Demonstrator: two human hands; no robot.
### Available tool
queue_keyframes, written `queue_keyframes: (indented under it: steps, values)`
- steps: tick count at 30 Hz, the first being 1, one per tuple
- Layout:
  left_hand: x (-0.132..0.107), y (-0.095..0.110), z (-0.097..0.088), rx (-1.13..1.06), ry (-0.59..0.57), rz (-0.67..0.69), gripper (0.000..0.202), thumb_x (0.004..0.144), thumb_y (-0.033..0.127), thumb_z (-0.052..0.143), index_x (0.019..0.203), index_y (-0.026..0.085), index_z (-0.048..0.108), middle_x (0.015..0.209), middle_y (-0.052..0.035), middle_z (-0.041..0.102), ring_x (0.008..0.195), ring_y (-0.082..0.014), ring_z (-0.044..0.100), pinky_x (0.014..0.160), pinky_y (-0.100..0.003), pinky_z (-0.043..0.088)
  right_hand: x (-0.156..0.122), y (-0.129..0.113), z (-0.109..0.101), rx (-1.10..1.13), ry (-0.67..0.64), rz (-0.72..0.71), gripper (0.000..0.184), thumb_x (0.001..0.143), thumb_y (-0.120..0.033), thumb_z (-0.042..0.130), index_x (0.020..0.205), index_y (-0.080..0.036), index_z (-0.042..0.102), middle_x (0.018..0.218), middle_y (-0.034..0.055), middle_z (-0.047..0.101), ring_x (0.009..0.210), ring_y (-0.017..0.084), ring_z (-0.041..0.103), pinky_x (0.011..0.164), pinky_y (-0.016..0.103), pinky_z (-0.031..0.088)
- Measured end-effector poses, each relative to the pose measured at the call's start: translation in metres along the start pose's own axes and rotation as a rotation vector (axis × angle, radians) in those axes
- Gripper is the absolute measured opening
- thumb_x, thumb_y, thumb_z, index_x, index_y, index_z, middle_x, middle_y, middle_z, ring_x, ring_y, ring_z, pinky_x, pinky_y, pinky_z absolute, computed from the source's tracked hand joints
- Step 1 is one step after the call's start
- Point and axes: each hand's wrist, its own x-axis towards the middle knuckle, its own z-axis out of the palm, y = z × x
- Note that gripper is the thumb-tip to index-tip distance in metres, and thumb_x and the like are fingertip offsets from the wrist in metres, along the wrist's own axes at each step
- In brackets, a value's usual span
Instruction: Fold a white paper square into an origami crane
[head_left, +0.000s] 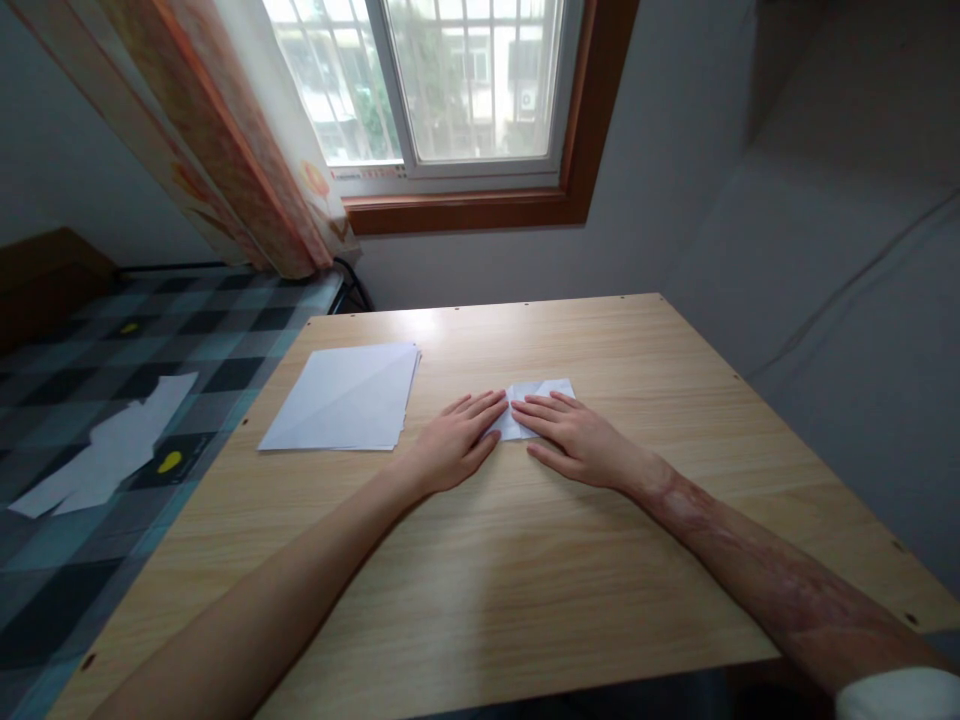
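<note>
A small folded piece of white paper (553,388) lies on the wooden table, with crease lines on its visible part. My left hand (461,440) rests flat over its left side, fingers stretched out and pointing right. From the other side, my right hand (574,437) lies flat across the right part, its fingertips close to those of the left. Both hands press on the paper and hide much of it. Left of my left hand is a stack of square white paper sheets (341,398), its top sheet marked by a diagonal crease.
The wooden table (450,600) has its far edge below a window (480,80). On the left, a bed with a checked cover (45,400) holds cut white paper scraps (112,445). An orange patterned curtain (217,120) hangs beside the window. A cable (847,280) runs along the right wall.
</note>
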Motion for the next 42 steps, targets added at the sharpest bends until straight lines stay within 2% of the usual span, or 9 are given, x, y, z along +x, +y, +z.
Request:
queue_keyframes:
  steps: [4,8,12,16,22,28,34,38,42]
  values:
    - [0.001,0.001,0.0,0.07,-0.092,-0.019,0.064,0.119,0.049,0.032,0.178,0.023,0.029,0.184,-0.0085,0.026,0.172,-0.0255,0.026,0.141,-0.05,0.021,-0.002,0.001,0.002,0.0,-0.047,0.042,0.068,0.115,-0.045,0.053,0.177,-0.027,0.033,0.178,0.0118,0.042,0.166,0.032,0.041,0.137,0.06,0.032]
    - [0.001,0.003,0.0,0.084,-0.128,-0.056,0.065,0.119,0.051,0.026,0.179,0.026,0.025,0.185,-0.0062,0.023,0.173,-0.0249,0.022,0.141,-0.05,0.018,-0.002,0.0,0.002,-0.027,-0.083,0.094,0.073,0.114,-0.054,0.051,0.179,-0.03,0.027,0.182,0.0089,0.033,0.169,0.033,0.034,0.138,0.06,0.029]
    - [0.0,0.003,0.0,0.084,-0.101,-0.088,0.06,0.12,0.046,0.023,0.177,0.031,0.033,0.184,-0.0026,0.028,0.172,-0.0239,0.024,0.141,-0.052,0.02,0.0,-0.001,0.002,-0.078,-0.111,0.162,0.073,0.114,-0.061,0.046,0.178,-0.028,0.03,0.184,0.0079,0.027,0.17,0.034,0.03,0.138,0.06,0.028]
    - [-0.001,0.002,0.001,0.073,-0.087,-0.083,0.057,0.119,0.044,0.028,0.173,0.032,0.042,0.183,-0.0025,0.031,0.171,-0.0253,0.029,0.14,-0.053,0.023,0.0,0.006,0.007,-0.116,-0.09,0.243,0.073,0.115,-0.062,0.041,0.177,-0.024,0.034,0.183,0.0101,0.031,0.17,0.033,0.03,0.139,0.058,0.026]
    - [-0.002,0.002,0.0,0.051,-0.001,-0.004,0.05,0.118,0.035,0.035,0.162,0.034,0.058,0.18,-0.0035,0.041,0.167,-0.0265,0.038,0.139,-0.055,0.028,-0.001,0.027,0.009,-0.126,0.037,0.395,0.066,0.113,-0.05,0.045,0.171,-0.018,0.044,0.178,0.0155,0.043,0.165,0.036,0.039,0.135,0.06,0.031]
    - [0.0,0.008,-0.007,0.048,0.139,0.095,0.037,0.112,0.025,0.048,0.135,0.03,0.076,0.153,-0.0062,0.07,0.14,-0.0282,0.063,0.122,-0.054,0.049,-0.002,0.038,0.007,-0.019,0.301,0.32,0.052,0.097,-0.039,0.072,0.144,-0.019,0.065,0.137,0.0176,0.072,0.125,0.038,0.065,0.113,0.056,0.052]
    - [0.0,0.013,-0.008,0.069,0.184,0.041,0.033,0.106,0.018,0.052,0.127,0.026,0.077,0.132,-0.0078,0.078,0.12,-0.0283,0.07,0.109,-0.05,0.056,0.0,0.034,0.005,0.187,0.385,0.429,0.034,0.089,-0.031,0.074,0.122,-0.022,0.074,0.097,0.0069,0.076,0.092,0.029,0.068,0.089,0.044,0.056]
    - [0.0,0.018,-0.01,0.07,0.207,0.05,0.034,0.101,0.041,0.067,0.13,0.024,0.074,0.136,-0.0106,0.076,0.121,-0.0316,0.072,0.111,-0.051,0.056,0.001,0.029,0.0,0.313,0.353,0.421,0.02,0.095,-0.03,0.065,0.105,-0.024,0.081,0.095,0.0058,0.08,0.091,0.027,0.071,0.089,0.042,0.055]
    - [0.0,0.021,-0.013,0.084,0.205,0.05,0.058,0.094,0.064,0.076,0.133,0.021,0.071,0.14,-0.0142,0.074,0.126,-0.035,0.071,0.115,-0.054,0.054,-0.002,0.028,0.0,0.464,0.371,0.402,0.034,0.096,-0.027,0.052,0.106,-0.024,0.085,0.103,0.0069,0.081,0.099,0.029,0.071,0.094,0.044,0.056]
